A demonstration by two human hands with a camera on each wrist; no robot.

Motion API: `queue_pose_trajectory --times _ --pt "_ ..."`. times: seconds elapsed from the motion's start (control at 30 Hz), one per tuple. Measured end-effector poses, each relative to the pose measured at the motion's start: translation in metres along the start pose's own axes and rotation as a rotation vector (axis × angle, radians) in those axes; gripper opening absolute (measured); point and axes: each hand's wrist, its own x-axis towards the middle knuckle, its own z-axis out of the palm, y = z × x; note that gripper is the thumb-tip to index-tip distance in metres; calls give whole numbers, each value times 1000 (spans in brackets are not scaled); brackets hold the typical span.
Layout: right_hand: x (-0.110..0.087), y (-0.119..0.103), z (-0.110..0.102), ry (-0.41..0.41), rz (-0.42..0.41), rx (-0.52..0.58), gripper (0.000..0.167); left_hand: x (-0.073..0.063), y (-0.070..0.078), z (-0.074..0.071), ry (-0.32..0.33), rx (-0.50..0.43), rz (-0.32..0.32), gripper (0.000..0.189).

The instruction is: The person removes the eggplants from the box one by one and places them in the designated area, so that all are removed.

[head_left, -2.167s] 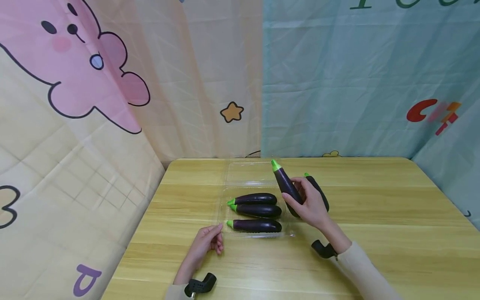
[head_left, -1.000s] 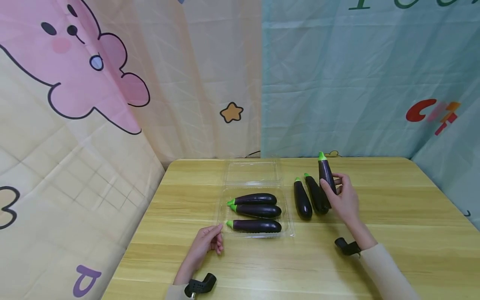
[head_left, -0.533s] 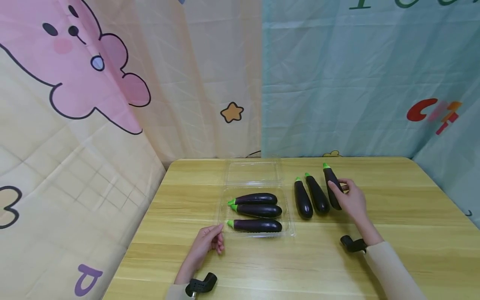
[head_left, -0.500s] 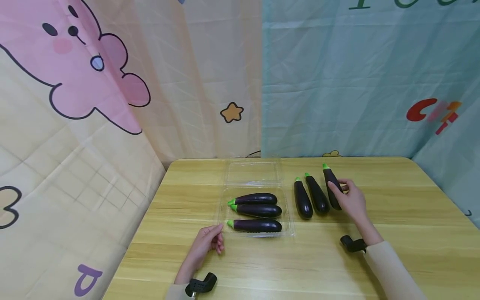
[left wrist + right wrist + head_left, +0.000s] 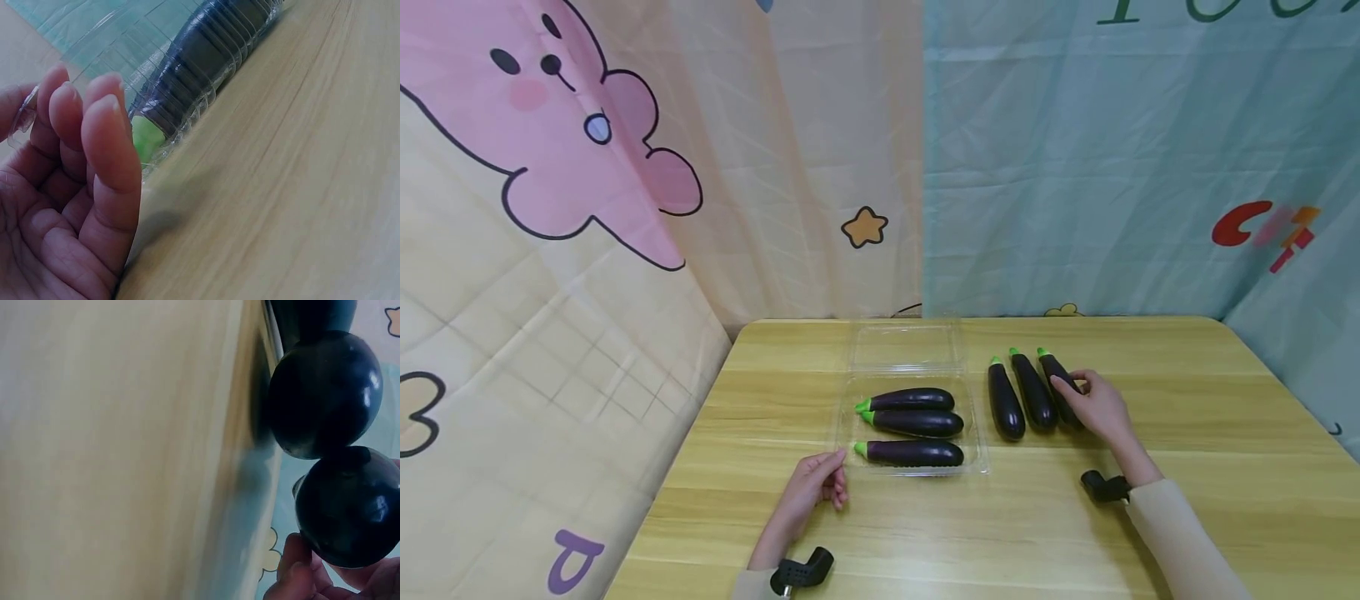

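Table [image 5: 1000, 533], wood-grained. Landmark: one clear box [image 5: 976, 446], open. At its near left corner, left hand [image 5: 811, 485], thumb and fingertips pinching the rim. In the box, three eggplants [image 5: 912, 452], stems left: one near, set apart; two farther back, touching. Right of the box, right hand [image 5: 1101, 408], thumb and fingers clamped on a fourth eggplant [image 5: 1054, 367], stem pointing away; contact with the table cannot be told. Between it and the box, two more eggplants [image 5: 1006, 402], side by side, stems away. Behind the box, its lid [image 5: 906, 346], folded back. Beyond all, a printed curtain [image 5: 1075, 167].
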Motion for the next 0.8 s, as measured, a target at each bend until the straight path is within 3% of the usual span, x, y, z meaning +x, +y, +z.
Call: queue_pose_trajectory --times 0.47,0.8 --pt "0 6 -1 -38 -29 -15 66 1 -1 1 -9 -4 -8 41" --pt "2 10 2 -89 -21 -23 62 2 -3 -1 -26 -8 31 39"
